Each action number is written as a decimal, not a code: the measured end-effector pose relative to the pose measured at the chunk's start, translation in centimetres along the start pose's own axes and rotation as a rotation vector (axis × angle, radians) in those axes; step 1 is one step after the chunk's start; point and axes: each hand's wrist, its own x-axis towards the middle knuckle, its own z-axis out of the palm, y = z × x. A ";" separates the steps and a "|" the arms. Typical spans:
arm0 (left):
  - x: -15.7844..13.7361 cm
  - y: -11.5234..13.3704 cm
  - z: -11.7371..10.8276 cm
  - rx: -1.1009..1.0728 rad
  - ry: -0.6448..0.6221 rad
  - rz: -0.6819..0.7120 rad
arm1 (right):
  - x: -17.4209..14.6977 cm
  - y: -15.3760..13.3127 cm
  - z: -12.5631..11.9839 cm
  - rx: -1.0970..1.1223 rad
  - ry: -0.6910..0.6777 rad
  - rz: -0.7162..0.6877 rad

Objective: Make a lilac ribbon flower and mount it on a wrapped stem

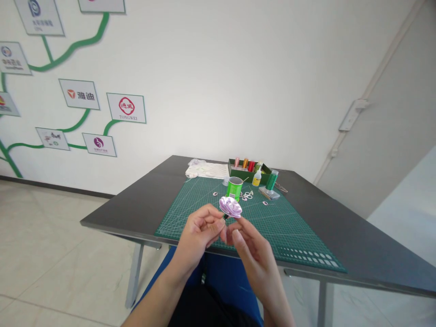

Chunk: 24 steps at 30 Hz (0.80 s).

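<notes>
A pale lilac fabric flower (230, 206) on a short dark green stem is held up over the front part of the cutting mat. My left hand (204, 227) pinches the stem between thumb and fingers, just under the petals. Close on the other side is my right hand (250, 245), its fingers loosely curved and the thumb apart. Its index fingertip reaches the underside of the flower; whether it presses on it I cannot tell. Behind the flower stands a green can (234, 188) with a thin stick in it.
A green cutting mat (293, 227) lies on the dark table (132, 200). Scissors (248, 195), small petal pieces (265, 203), a glue bottle (256, 177) and a green thread spool (271, 180) lie beyond. Behind are a box (240, 174) of thread spools and white material (207, 170).
</notes>
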 end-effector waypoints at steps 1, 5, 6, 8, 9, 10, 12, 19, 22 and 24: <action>0.0 0.0 0.0 0.018 -0.002 -0.006 | -0.1 -0.1 0.5 0.043 -0.026 0.025; 0.0 0.2 -0.3 0.121 0.011 0.001 | -0.3 0.4 0.6 0.037 -0.022 0.078; 0.0 0.3 -0.4 0.156 0.019 0.011 | -0.3 0.6 0.3 0.010 -0.022 0.072; 0.0 0.5 -0.4 0.246 0.037 0.031 | -0.4 0.8 -0.4 -0.044 -0.022 0.056; 0.0 0.5 -0.4 0.294 0.042 0.040 | -0.5 0.8 -0.7 -0.067 -0.022 0.053; 0.0 0.6 -0.4 0.336 0.042 0.048 | -0.5 0.8 -1.0 -0.088 -0.021 0.052; 0.0 0.7 -0.4 0.390 0.025 0.056 | -0.5 0.8 -1.4 -0.122 -0.014 0.046; -0.2 0.6 -0.8 0.378 -0.054 0.031 | -0.6 0.8 -1.7 -0.155 -0.001 0.036; -0.4 0.6 -0.7 0.430 -0.041 0.062 | -0.9 0.3 -1.9 -0.161 -0.032 0.054; -0.5 0.7 -0.6 0.511 -0.009 0.106 | -1.3 -0.3 -2.3 -0.189 -0.057 0.053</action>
